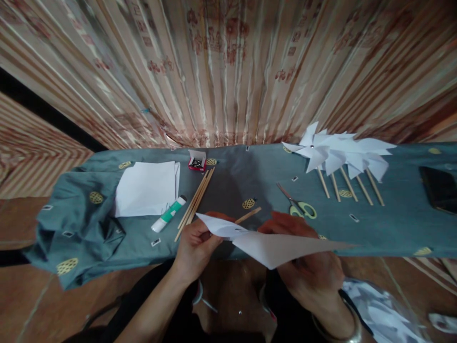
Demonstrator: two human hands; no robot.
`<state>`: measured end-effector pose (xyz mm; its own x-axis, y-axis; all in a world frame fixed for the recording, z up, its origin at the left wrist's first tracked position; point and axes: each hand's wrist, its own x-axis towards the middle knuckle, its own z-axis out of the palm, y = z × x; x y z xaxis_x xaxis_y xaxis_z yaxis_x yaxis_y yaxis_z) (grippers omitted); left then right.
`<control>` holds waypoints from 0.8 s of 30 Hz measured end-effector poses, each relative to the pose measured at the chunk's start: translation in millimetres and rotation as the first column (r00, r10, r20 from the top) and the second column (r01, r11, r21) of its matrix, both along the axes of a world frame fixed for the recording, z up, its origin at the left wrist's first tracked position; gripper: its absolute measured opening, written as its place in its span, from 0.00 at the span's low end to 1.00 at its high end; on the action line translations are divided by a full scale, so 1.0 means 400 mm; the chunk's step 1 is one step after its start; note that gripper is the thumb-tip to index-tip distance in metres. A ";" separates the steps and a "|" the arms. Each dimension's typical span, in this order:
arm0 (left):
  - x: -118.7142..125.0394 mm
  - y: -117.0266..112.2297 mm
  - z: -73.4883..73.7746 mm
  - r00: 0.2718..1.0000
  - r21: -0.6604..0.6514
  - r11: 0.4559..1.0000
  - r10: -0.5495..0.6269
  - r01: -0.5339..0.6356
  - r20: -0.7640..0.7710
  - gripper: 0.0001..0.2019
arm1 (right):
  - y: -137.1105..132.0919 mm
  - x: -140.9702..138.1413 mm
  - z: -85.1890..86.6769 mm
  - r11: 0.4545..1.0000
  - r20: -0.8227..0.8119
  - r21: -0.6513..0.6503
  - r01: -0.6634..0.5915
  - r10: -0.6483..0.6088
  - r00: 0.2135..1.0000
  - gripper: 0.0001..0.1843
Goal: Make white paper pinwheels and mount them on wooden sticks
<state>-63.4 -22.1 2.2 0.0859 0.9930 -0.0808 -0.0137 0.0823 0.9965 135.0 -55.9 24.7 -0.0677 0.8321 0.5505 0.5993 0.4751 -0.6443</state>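
Observation:
Both my hands hold one white paper sheet [274,245] with folded, cut flaps, just above the near edge of the teal cloth-covered table [228,176]. My left hand [194,247] pinches a flap at the sheet's left corner. My right hand [307,262] is under the sheet with its fingers closed on it. A wooden stick [248,215] lies on the cloth right behind the sheet, between my hands.
On the cloth: a stack of white paper [148,188], a glue stick [169,214], a bundle of wooden sticks [195,202], a small red box of pins [197,162], green-handled scissors [298,204], several finished paper pinwheels [339,155], a dark phone [439,188]. Striped curtain [221,66] behind.

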 end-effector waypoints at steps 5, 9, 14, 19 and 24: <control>-0.003 -0.006 0.009 0.999 0.053 0.998 -0.041 0.041 0.003 0.06 | 0.002 0.001 0.012 0.998 -0.010 0.044 -0.040 0.040 0.999 0.17; -0.008 -0.013 0.008 0.997 0.024 0.997 -0.076 0.077 -0.035 0.08 | -0.003 0.001 0.008 1.000 -0.040 0.000 -0.018 0.018 0.999 0.18; -0.008 -0.024 -0.003 0.998 -0.001 0.998 -0.056 0.056 -0.030 0.08 | -0.009 0.006 -0.006 0.998 -0.084 -0.057 -0.016 0.011 0.996 0.20; -0.005 -0.025 0.007 0.999 -0.019 0.999 -0.047 0.047 -0.005 0.09 | -0.012 0.010 -0.008 0.998 -0.105 -0.035 -0.050 0.047 0.993 0.23; -0.006 -0.025 0.011 0.999 0.004 0.999 -0.036 0.036 0.026 0.08 | -0.008 0.008 -0.004 0.998 -0.118 -0.039 -0.039 0.034 0.992 0.21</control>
<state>-65.7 -32.1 6.6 0.1237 0.9895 -0.0749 -0.0365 0.0799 0.9961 138.3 -59.1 22.9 -0.0353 0.8526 0.5214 0.5011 0.4665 -0.7289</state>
